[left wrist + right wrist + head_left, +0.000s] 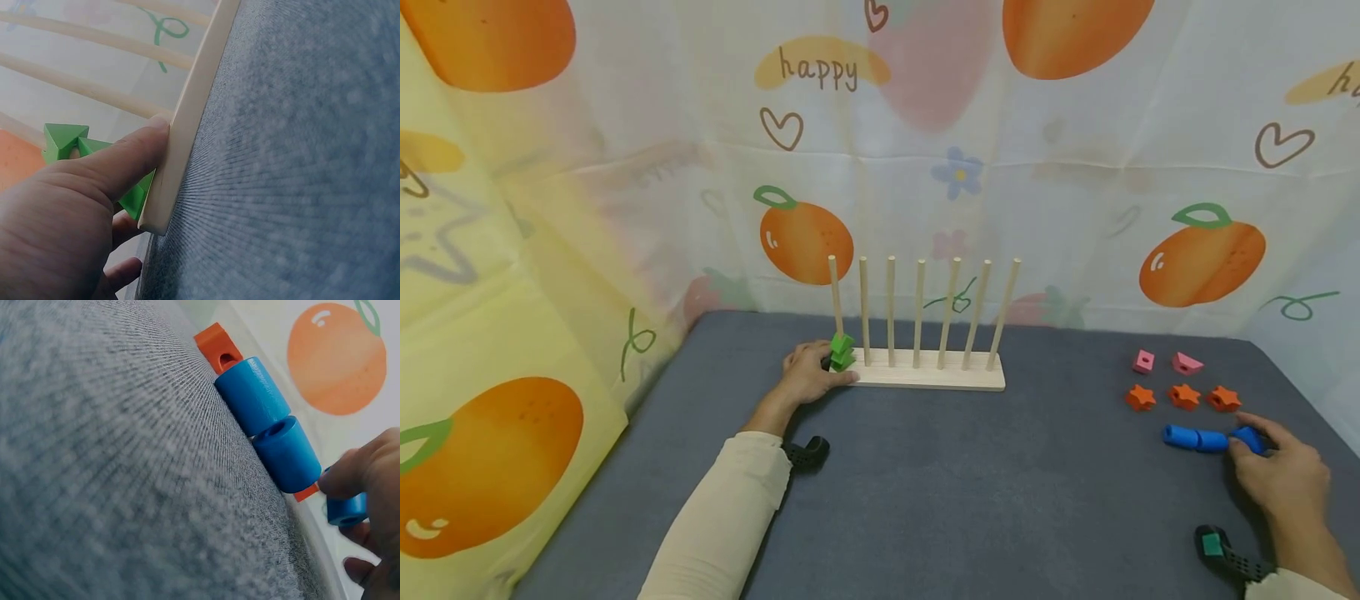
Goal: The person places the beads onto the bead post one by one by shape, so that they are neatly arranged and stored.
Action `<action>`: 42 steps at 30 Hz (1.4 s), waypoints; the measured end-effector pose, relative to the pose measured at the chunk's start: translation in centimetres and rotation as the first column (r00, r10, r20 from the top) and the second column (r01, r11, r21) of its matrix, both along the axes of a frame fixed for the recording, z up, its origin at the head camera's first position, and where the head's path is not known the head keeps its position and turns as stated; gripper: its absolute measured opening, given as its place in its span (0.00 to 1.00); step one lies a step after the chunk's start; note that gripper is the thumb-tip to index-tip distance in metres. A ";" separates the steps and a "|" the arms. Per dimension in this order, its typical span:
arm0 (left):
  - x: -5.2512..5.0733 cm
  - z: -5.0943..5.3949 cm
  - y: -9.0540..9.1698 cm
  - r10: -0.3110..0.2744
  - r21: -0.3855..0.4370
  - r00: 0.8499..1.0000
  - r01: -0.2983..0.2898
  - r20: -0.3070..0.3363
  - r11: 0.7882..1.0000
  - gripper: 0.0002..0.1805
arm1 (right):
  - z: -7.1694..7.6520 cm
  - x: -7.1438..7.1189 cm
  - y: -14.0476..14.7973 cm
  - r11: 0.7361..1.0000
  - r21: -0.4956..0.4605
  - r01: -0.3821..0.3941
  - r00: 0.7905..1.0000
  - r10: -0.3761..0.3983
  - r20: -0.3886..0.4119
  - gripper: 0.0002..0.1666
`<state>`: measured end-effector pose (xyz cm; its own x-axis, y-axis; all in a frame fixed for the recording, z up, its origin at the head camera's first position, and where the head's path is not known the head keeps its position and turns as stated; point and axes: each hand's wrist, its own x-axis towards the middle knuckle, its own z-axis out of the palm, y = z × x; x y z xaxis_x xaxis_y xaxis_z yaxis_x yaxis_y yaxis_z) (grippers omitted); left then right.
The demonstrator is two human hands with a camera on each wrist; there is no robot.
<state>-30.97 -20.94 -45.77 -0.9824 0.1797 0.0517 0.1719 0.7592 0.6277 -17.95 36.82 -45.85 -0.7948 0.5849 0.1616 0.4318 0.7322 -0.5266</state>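
At the left end of a wooden peg rack (925,380), my left hand (807,373) grips the base, thumb along its front edge and other fingers behind. Green angular blocks (842,352) are stacked low on the leftmost peg, beside that hand; the thumb partly covers them in the left wrist view. On the right side of the table, my right hand (1288,473) pinches a blue cylinder (347,510) between thumb and fingers. Two more blue cylinders (255,397) with holes through them lie end to end on the table just left of it.
Beyond the blue cylinders lie a row of orange star blocks (1184,396) and two pink blocks (1187,363). The other pegs (919,312) stand upright and bare. A printed cloth (1060,192) hangs behind the grey table (985,492).
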 end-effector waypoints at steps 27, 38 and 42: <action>-0.3 -0.3 -0.2 -0.011 0.005 1.000 0.011 0.003 1.000 0.35 | 8.1 1.2 -6.6 0.989 -0.096 -0.115 0.890 0.060 -0.451 0.26; -0.4 -0.2 -0.1 0.001 -0.003 1.000 -0.001 0.011 1.000 0.35 | 11.3 1.5 -10.2 0.933 -0.034 -0.358 0.759 0.269 -0.593 0.26; -0.4 -0.3 -0.2 0.003 0.000 1.000 -0.003 0.012 1.000 0.35 | 12.9 1.3 -11.7 0.894 -0.017 -0.447 0.706 0.341 -0.621 0.26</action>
